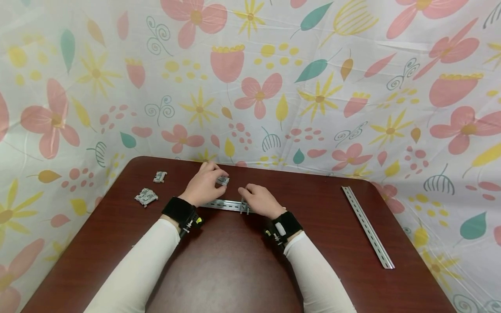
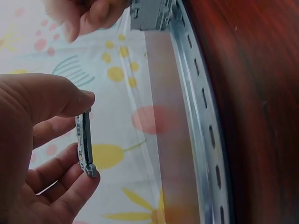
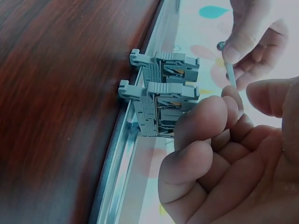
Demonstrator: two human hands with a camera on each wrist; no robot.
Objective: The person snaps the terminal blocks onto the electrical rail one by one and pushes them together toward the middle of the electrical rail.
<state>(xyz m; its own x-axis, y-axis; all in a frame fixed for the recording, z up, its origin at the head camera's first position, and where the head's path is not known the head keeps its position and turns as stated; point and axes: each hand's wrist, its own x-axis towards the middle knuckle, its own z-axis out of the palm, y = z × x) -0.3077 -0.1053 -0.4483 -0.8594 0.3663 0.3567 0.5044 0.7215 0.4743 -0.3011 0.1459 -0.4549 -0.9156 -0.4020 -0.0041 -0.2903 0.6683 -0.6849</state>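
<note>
From the head camera, I see the left hand [image 1: 204, 184] holding a grey block [image 1: 223, 180] over the worktop [image 1: 227, 269], loose blocks [image 1: 146, 197] at its nine o'clock; another rail [image 1: 368, 228] lies at the right hand's [image 1: 263, 201] three. In the left wrist view, thumb and fingers pinch that block, a slotted rail [image 2: 201, 140] at three o'clock. In the right wrist view, two mounted blocks [image 3: 152, 109] stand at ten from loosely curled fingers, seemingly gripping nothing.

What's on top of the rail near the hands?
At least two gray blocks stand side by side on the rail. The rail surface directly beneath them is covered and can't be seen.
</note>
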